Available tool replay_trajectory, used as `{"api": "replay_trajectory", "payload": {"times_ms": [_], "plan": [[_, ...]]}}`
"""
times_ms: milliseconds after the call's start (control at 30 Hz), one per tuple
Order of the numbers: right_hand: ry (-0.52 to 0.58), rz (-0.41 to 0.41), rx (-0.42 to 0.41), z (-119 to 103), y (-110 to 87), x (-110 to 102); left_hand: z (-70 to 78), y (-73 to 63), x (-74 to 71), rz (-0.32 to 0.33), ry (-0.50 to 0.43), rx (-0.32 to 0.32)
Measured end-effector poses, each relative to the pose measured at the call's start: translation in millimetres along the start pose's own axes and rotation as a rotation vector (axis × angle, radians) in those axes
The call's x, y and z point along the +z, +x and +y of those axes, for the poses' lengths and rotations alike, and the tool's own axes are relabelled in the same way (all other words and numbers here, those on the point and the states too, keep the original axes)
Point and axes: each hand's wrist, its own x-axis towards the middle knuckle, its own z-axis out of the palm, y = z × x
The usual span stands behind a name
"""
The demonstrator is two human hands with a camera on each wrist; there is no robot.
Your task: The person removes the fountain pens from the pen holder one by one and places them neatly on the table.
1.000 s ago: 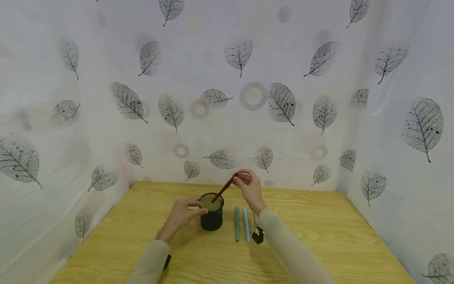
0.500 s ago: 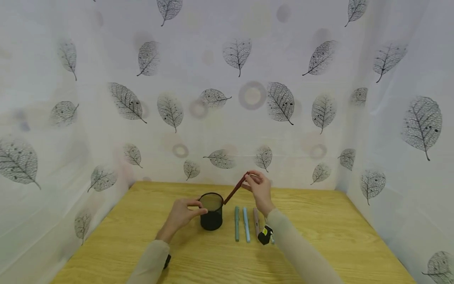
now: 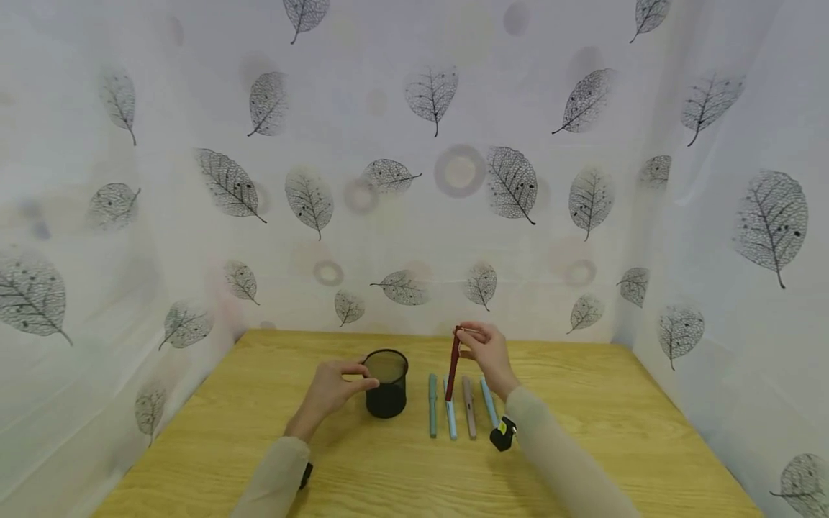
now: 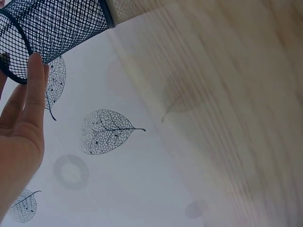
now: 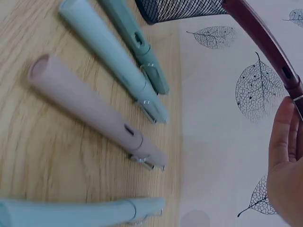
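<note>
A black mesh pen holder (image 3: pixel 386 401) stands upright on the wooden table. My left hand (image 3: pixel 329 394) grips its rim between thumb and fingers; the left wrist view shows fingers along the mesh wall. My right hand (image 3: pixel 491 358) pinches a dark red pen (image 3: pixel 453 367) near its upper end. The pen hangs nearly upright, its lower end in front of a light blue pen (image 3: pixel 452 423). Beside that lie a green pen (image 3: pixel 432 406), a taupe pen (image 5: pixel 90 104) and a second light blue pen (image 5: pixel 80 213), partly behind my right wrist in the head view.
The wooden table (image 3: pixel 259 460) runs back to a white leaf-printed curtain (image 3: pixel 388 237), which also closes off both sides. The row of pens lies to the right of the pen holder. A small black device (image 3: pixel 502 434) sits on my right wrist.
My right hand has moved right with the dark red pen, from over the pen holder's mouth to above the row of pens. The pen has swung from slanted to nearly upright. My left hand stays put.
</note>
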Motion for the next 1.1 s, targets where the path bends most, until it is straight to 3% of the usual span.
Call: {"api": "replay_trajectory", "payload": {"times_ms": [267,833,1100], "plan": [[-0.110,-0.066,0.061,3.8,-3.0,-20.9,1.3,-1.2,-0.3,0.001,-0.016,0.006],[-0.280,-0.066,0.156,-0.7,-10.0,-63.1,4.0,-2.1,-1.9,-0.001,0.017,0.006],[-0.307,-0.080,0.196,-0.5,-10.6,-76.7,3.4,-1.7,-1.7,-0.007,0.006,0.004]]}}
